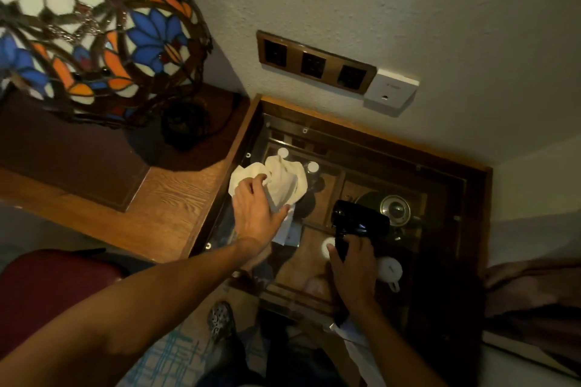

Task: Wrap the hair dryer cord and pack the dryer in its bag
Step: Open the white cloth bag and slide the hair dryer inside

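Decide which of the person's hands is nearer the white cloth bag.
Left. The left hand rests on the bag, gripping it. The right hand holds the dryer by its handle, off to the bag's right.

Dim warm light, soft blur, wide-angle bending at edges.

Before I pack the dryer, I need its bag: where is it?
Head view: the cream bag lies left of centre on the glass tabletop, under the left hand.
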